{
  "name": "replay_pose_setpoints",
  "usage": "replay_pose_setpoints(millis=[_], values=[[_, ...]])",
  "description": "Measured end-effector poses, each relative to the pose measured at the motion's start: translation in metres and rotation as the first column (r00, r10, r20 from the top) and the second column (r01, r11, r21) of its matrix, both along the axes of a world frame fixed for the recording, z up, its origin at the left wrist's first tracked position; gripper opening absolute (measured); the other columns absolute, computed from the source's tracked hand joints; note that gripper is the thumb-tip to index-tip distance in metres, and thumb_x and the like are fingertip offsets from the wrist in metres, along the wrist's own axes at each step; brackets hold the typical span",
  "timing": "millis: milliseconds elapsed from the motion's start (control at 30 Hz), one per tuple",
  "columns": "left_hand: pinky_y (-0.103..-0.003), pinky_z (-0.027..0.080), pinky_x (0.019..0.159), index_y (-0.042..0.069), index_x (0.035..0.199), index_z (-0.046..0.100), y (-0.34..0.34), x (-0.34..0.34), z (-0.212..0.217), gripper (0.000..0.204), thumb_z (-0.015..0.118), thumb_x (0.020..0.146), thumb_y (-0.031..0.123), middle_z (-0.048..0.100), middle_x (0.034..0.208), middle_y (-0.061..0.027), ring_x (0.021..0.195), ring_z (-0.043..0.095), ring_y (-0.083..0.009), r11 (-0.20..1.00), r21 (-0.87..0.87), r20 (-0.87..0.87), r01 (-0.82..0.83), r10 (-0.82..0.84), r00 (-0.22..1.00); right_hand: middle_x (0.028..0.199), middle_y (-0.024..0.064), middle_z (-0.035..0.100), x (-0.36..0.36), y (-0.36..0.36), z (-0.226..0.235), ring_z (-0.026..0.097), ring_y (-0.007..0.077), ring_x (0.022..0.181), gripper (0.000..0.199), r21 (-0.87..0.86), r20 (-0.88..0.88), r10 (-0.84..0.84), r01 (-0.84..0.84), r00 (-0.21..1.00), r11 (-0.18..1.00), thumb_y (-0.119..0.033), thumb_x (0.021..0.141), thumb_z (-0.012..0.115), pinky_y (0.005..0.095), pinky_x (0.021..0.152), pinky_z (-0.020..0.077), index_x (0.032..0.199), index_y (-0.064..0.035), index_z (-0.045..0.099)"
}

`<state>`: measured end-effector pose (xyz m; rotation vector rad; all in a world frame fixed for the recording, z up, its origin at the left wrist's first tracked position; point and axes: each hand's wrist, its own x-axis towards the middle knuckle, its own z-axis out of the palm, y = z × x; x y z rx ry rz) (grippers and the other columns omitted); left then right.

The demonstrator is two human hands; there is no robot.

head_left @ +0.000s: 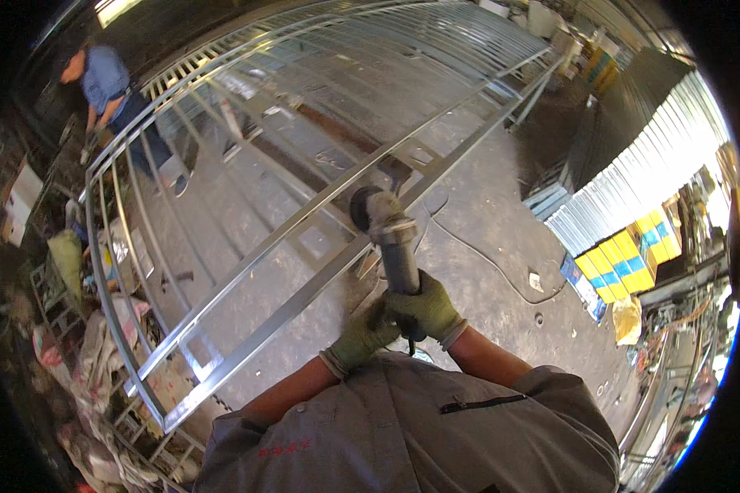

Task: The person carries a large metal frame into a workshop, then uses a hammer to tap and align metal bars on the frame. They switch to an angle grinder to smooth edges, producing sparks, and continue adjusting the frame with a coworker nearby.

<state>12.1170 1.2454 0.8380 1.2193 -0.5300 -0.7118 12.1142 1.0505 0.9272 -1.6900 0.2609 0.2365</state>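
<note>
Right hand (430, 308) gloved, closed around angle grinder (390, 238) body | left hand (362, 337) gloved, clasping its rear end | grinder head touching steel gate frame (304, 222) rail | co-worker (107, 82) at frame's far corner

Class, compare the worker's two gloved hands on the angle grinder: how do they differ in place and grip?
The right hand wraps round the grey angle grinder body, higher up toward its disc. The left hand sits lower, beside the tool's rear end near the cable, more cupped than wrapped. Both wear green gloves and steady the same tool above the metal frame.
</note>
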Motion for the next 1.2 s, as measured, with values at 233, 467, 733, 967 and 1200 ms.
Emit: replay_pose_setpoints(millis=[233,467,733,967,1200], values=[[-0.040,0.059,0.100,0.006,0.137,0.075,-0.126,0.111,0.001,0.053,0.088,0.098,0.039,0.081,0.118,-0.0116,0.109,0.074,-0.0206,0.852,0.309,0.050,0.423,-0.459,0.887,0.092,0.0140,0.077,0.091,-0.119,0.029,0.076,0.0229,0.076,0.038,0.357,-0.048,-0.418,0.406,0.907,0.841,-0.016,0.090,0.089,0.0364,0.062,0.0610,0.116,0.0016,0.067],[-0.050,0.060,0.093,0.011,0.127,0.077,-0.237,0.232,-0.056,0.035,0.074,0.093,0.021,0.082,0.113,-0.0194,0.105,0.078,-0.0401,0.758,0.638,0.471,0.135,-0.522,0.711,0.106,0.0185,0.078,0.121,-0.245,0.072,0.077,0.0296,0.081,0.053,0.413,-0.030,-0.653,0.604,0.757,0.682,-0.017,0.093,0.083,0.0427,0.067,0.0645,0.138,0.0015,0.064],[-0.053,0.060,0.096,0.015,0.123,0.080,-0.375,0.366,-0.157,0.033,0.068,0.096,0.028,0.081,0.115,-0.0183,0.109,0.077,-0.0419,0.493,0.865,0.417,-0.095,-0.599,0.684,0.103,0.0178,0.077,0.112,-0.445,0.042,0.077,0.0306,0.078,0.052,0.493,-0.051,-0.814,0.723,0.578,0.483,-0.018,0.093,0.084,0.0433,0.068,0.0639,0.136,0.0003,0.063],[-0.045,0.061,0.087,0.012,0.121,0.079,-0.570,0.415,-0.148,0.025,0.072,0.100,0.022,0.081,0.108,-0.0179,0.097,0.078,-0.0373,0.684,0.717,0.449,-0.136,-0.303,0.841,0.104,0.0175,0.076,0.153,-0.663,0.014,0.076,0.0307,0.077,0.052,0.518,-0.179,-0.796,0.744,0.577,0.423,-0.019,0.093,0.082,0.0437,0.061,0.0612,0.138,-0.0009,0.061],[-0.036,0.063,0.098,0.000,0.141,0.071,-0.746,0.472,-0.062,0.029,0.060,0.116,0.011,0.079,0.122,-0.0119,0.111,0.078,-0.0218,0.961,0.272,0.085,-0.043,0.021,0.996,0.104,0.0157,0.076,0.245,-0.876,0.028,0.077,0.0290,0.081,0.057,0.471,-0.115,-0.733,0.687,0.670,0.554,-0.027,0.091,0.082,0.0408,0.063,0.0633,0.138,-0.0026,0.064]])
